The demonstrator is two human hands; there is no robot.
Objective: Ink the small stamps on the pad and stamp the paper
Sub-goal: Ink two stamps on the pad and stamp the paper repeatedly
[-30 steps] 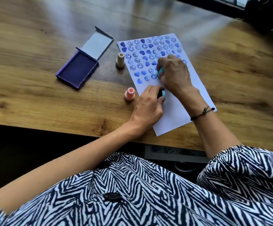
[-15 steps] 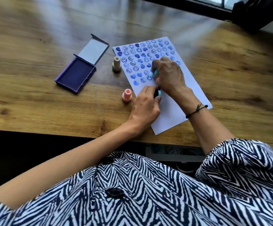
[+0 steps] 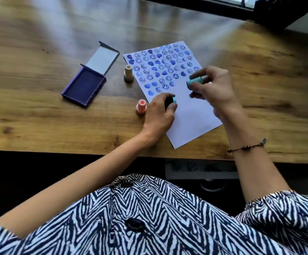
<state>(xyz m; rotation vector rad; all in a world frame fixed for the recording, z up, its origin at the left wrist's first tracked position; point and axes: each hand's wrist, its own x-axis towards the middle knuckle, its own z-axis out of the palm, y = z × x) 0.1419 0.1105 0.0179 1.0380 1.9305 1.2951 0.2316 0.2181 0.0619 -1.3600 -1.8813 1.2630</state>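
Right hand [image 3: 213, 89]: raised just above the paper, its grip closed round a teal stamp [image 3: 195, 81], which lies tilted on its side with its wide end toward the left.
Left hand [image 3: 160, 111]: low over the paper's left edge, its grip closed round a second teal stamp [image 3: 173, 100]; only the teal end and a dark part show between thumb and fingers.
Paper [image 3: 195, 116]: white sheet lying slanted on the wooden surface [image 3: 39, 107]; the far half is covered with rows of blue smiley and heart prints, the near half is bare.
Ink pad [image 3: 84, 87]: purple case, well left of the paper, lid open and laid back, dark pad facing up.
Cream stamp [image 3: 128, 73]: upright between the ink pad and the paper, just beside the paper's left edge.
Pink stamp [image 3: 141, 106]: upright on the surface, just left of the left hand.
Wrist: a dark cord bracelet [image 3: 247, 148] on the right arm.
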